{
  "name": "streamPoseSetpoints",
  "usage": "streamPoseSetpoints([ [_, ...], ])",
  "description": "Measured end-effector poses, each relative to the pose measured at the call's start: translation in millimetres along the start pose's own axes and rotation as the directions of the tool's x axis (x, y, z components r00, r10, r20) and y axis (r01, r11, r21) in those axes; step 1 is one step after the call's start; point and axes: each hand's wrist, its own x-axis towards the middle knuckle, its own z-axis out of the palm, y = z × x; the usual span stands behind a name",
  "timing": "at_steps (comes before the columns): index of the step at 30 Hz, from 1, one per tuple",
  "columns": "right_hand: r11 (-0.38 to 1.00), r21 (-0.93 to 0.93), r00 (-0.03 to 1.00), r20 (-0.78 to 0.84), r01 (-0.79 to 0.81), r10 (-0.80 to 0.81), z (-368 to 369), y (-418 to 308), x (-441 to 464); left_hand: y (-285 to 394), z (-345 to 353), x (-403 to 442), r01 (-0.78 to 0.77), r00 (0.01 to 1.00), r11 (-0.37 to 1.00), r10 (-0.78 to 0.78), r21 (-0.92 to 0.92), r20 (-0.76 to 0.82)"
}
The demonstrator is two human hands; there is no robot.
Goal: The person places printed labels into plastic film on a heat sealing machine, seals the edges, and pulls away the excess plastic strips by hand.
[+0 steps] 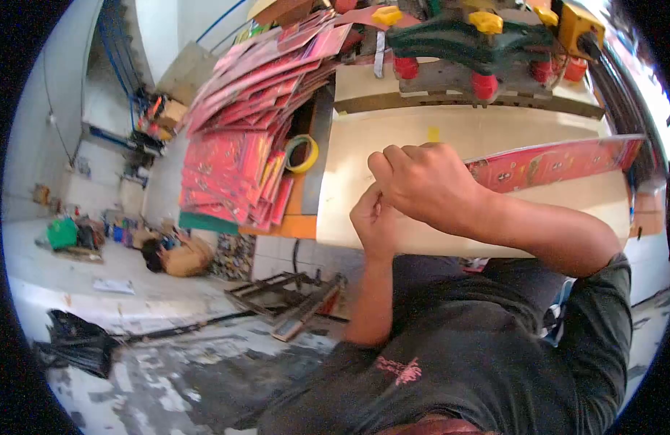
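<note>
Grip looks small: bare left hand (376, 225) and bare right hand (429, 185) are curled narrow and meet; can't tell if anything's pinched inside. I'd keep the right wrist light so the long red printed card strip (549, 165), just beside it on the pale flat board (393, 130), doesn't crease. Yellow tape roll (311, 161) and messy red printed card stack (219, 167) sit off left, yellow-knobbed dark green metal clamp (458, 45) farther back.

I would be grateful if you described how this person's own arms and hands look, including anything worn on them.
The left hand and right hand are ungloved, and neither wrist shows a watch or bracelet. The forearms are uncovered. The dark sleeves end around the elbows and belong to a dark shirt with a small pink print.
</note>
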Motion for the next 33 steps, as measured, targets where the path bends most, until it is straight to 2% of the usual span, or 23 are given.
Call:
streamPoseSetpoints([
  [1,0.998,0.053,1.0,0.003,-0.023,0.023,0,1,-1,-3,-3,2,-0.019,0.999,0.999,0.02,0.035,-0.039],
  [5,0.986,0.128,0.994,0.016,-0.111,0.11,-4,8,-5,1,2,2,0.026,0.999,0.998,-0.024,0.051,-0.035],
  [7,0.966,0.235,0.994,-0.01,-0.107,0.113,-5,10,-7,-1,1,2,0.016,0.998,0.998,-0.012,0.056,-0.067],
  [9,0.964,0.246,0.993,-0.034,-0.105,0.117,-3,9,-11,-3,-2,2,0.032,0.998,0.999,-0.03,0.039,-0.049],
  [11,0.962,0.257,0.993,-0.043,-0.095,0.11,-3,6,-15,-3,0,2,0.081,0.996,0.977,-0.087,-0.197,-0.023],
  [14,0.971,0.215,0.994,0.02,-0.107,0.105,-3,3,-17,-22,-14,4,0.074,0.996,0.996,-0.076,-0.054,-0.04],
  [16,0.974,0.213,0.997,0.0,-0.079,0.081,0,6,-21,-9,-7,6,0.019,1.0,0.986,-0.017,0.166,-0.013],
  [17,0.962,0.258,0.993,-0.043,-0.092,0.107,1,7,-23,-6,-1,7,-0.028,1.0,0.984,0.025,0.177,0.015],
  [18,0.96,0.257,0.993,-0.016,-0.11,0.118,-1,8,-26,-8,0,5,-0.032,0.994,0.999,0.031,0.002,0.101],
  [19,0.955,0.274,0.992,-0.025,-0.11,0.121,0,9,-30,-9,1,3,0.023,0.998,0.999,-0.025,0.03,0.062],
  [20,0.959,0.26,0.99,-0.06,-0.11,0.13,1,9,-35,-9,0,1,0.052,0.994,0.998,-0.048,-0.041,0.103],
  [21,0.965,0.238,0.993,-0.01,-0.109,0.115,-6,10,-44,0,5,-3,0.016,0.981,0.999,-0.01,-0.029,0.193],
  [24,0.93,0.357,0.976,-0.158,-0.087,0.152,2,5,-33,-6,-11,3,0.022,0.985,1.0,-0.021,-0.006,0.172],
  [25,0.93,0.362,0.981,-0.147,-0.067,0.128,9,5,-29,-14,-19,6,0.065,0.985,0.997,-0.059,-0.03,0.165],
  [27,0.917,0.381,0.97,-0.155,-0.116,0.187,6,2,-31,-20,-22,2,0.112,0.982,0.991,-0.1,-0.071,0.158],
  [29,0.914,0.389,0.968,-0.162,-0.118,0.194,6,-1,-31,-16,-28,0,0.147,0.973,0.988,-0.153,0.045,0.173],
  [33,0.896,0.42,0.949,-0.198,-0.144,0.245,8,-6,-32,-16,-29,1,0.088,0.972,0.994,-0.098,0.058,0.212],
])
